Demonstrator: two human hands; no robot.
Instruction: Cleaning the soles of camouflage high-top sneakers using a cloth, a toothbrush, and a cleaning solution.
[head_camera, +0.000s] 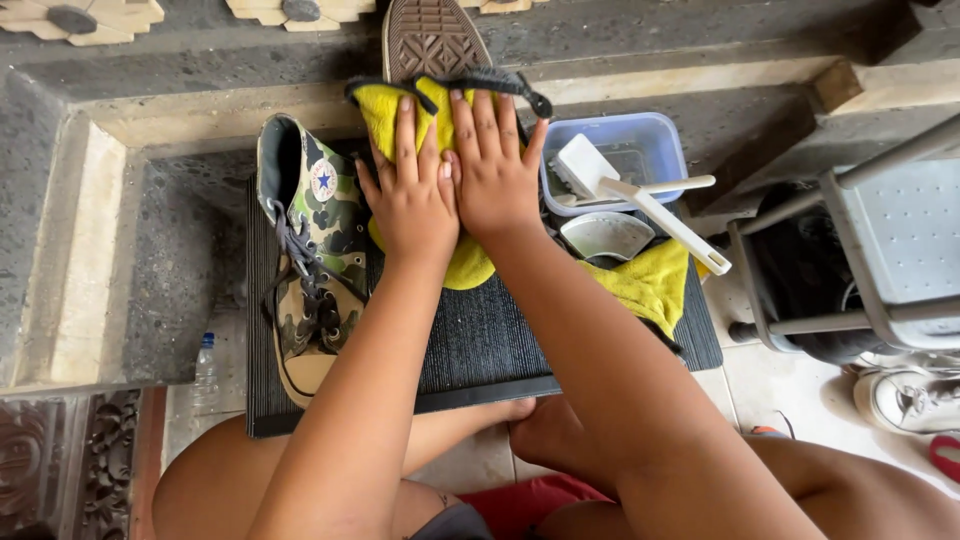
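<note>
Pressing both hands flat, fingers spread, left hand (415, 205) and right hand (492, 165) on the yellow cloth (395, 115) wrapping a sneaker (432, 38); looks like drying, flipping probably next.

I log three items of this kind, and no signs or screens. A small clear plastic bottle (205, 372) with a blue cap stands on the pale floor tiles at lower left, just beside the left edge of the black ribbed mat (480, 345). A round white patch (322, 180) with a blue star and a red ring sits on the ankle of the camouflage shoe (308, 260), which lies on the mat's left part. A translucent blue-grey rectangular plastic tub (655, 140) stands at the mat's far right edge, with white brush handles (645, 200) resting across it.
</note>
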